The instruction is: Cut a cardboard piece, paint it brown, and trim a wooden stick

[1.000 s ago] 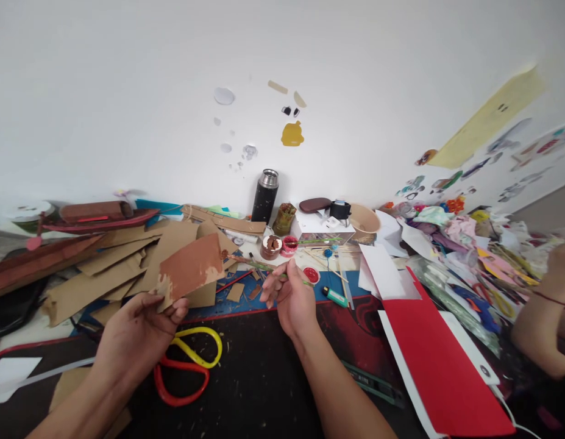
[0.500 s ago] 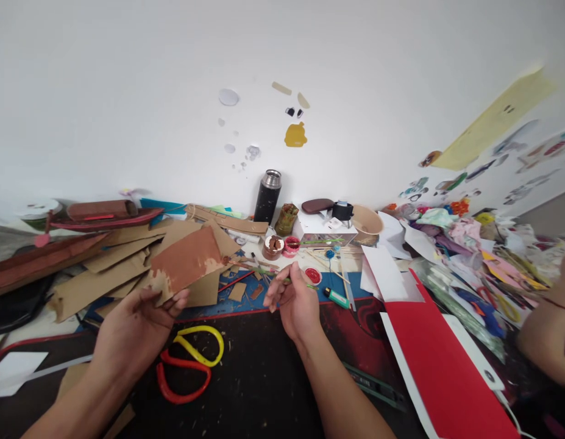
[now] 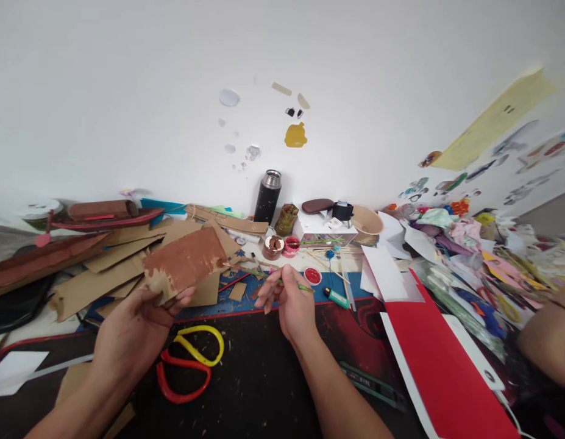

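Observation:
My left hand (image 3: 138,323) is closed on the lower left corner of a cardboard piece (image 3: 187,257), tilted up toward me. Brown paint covers most of its face, with bare tan patches at the lower left. Pinched in my right hand (image 3: 291,302) is a thin paintbrush with a green handle (image 3: 306,288); its tip touches the painted face near the right edge. Just beyond my hands stand an open jar of brown paint (image 3: 273,247) and a small pot of red paint (image 3: 291,246). A lid with red paint (image 3: 312,276) lies beside my right hand.
Scissors with yellow and red handles (image 3: 191,363) lie between my forearms. Brown model boats (image 3: 39,259) and cardboard scraps (image 3: 99,286) fill the left. A black flask (image 3: 267,198) stands by the wall. At right are a red sheet (image 3: 447,366) and another person's arm (image 3: 547,329).
My right hand has shifted slightly left and turned with the brush, whose tip stays at the cardboard's right edge. The cardboard has turned a little in my left hand.

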Demonstrator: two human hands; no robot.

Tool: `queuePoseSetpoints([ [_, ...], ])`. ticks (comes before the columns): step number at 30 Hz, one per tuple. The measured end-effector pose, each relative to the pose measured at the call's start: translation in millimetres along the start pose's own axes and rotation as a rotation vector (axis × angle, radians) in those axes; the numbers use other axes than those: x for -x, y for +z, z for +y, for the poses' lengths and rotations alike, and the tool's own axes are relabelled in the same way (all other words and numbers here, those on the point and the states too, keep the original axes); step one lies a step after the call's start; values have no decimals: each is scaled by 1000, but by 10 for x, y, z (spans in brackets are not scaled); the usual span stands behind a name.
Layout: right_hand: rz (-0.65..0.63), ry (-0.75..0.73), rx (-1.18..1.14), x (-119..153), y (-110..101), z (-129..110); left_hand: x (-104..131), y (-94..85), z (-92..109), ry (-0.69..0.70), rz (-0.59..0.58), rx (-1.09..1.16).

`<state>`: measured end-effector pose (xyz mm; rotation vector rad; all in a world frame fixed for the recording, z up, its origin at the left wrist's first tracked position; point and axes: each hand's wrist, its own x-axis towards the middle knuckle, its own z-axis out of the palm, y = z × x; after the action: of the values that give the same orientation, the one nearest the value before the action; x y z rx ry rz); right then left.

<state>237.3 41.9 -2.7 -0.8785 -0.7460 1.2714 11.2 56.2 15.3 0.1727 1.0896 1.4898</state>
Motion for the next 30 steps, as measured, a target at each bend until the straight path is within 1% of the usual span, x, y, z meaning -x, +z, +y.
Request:
queuePoseSetpoints([
  [3, 13, -22, 9, 9, 1, 19, 2, -13, -8, 6, -40, -10],
  [7, -53, 12, 24, 27, 20, 55, 0, -15, -21, 11, -46, -5],
  [8, -52, 11, 24, 25, 22, 56, 3, -14, -21, 11, -44, -1],
  [12, 42, -31, -1, 7, 22, 40, 19, -10, -16, -10, -44, 9],
  [13, 49, -32, -6, 6, 26, 41, 21, -9, -16, -21, -43, 8],
  [15, 13, -15, -6, 13, 40, 56, 17, -13, -20, -38, -35, 13],
  [18, -51, 13, 5, 25, 58, 74, -2, -34, -35, -23, -43, 17],
  [19, -44, 11, 6, 24, 60, 71, -8, -43, -41, -14, -49, 15],
  [23, 54, -29, -10, 10, 60, 48, -18, -61, -64, -9, -74, 6],
  [25, 23, -17, -15, 17, 69, 62, -8, -49, -67, -21, -73, 11],
  [28, -77, 33, -6, 35, 88, 99, 22, -17, -58, -41, -54, 11],
  [30, -65, 31, -1, 34, 90, 103, 44, -2, -52, -38, -46, 10],
])
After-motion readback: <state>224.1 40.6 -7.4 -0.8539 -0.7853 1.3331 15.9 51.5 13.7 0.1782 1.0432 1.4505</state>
